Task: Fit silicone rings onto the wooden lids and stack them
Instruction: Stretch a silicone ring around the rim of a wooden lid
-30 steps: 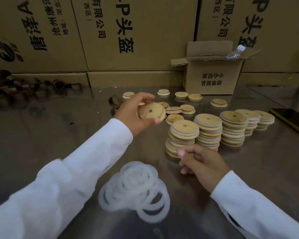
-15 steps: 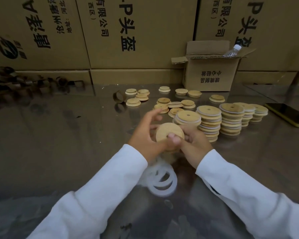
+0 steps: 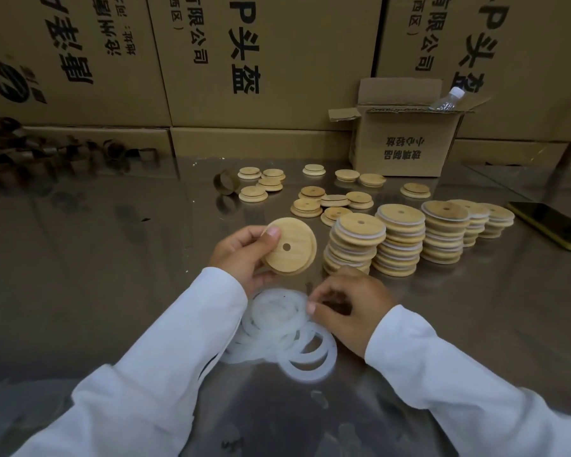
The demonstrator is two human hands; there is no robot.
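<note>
Grips wooden lid (image 3: 290, 247), tilted for fitting, in left hand (image 3: 241, 255); curls right hand (image 3: 353, 308) over silicone rings (image 3: 277, 324) beneath fingertips, grip unclear.

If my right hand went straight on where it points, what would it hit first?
The rings: the right hand points left at their pile, fingertips by the top ring's edge; contact is unclear.

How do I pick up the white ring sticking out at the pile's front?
Probably pinch the flat white silicone ring by its near band, from above at the front. That band lies alone on the metal table, clear of the ring pile, and the hole gives a finger room.
</note>
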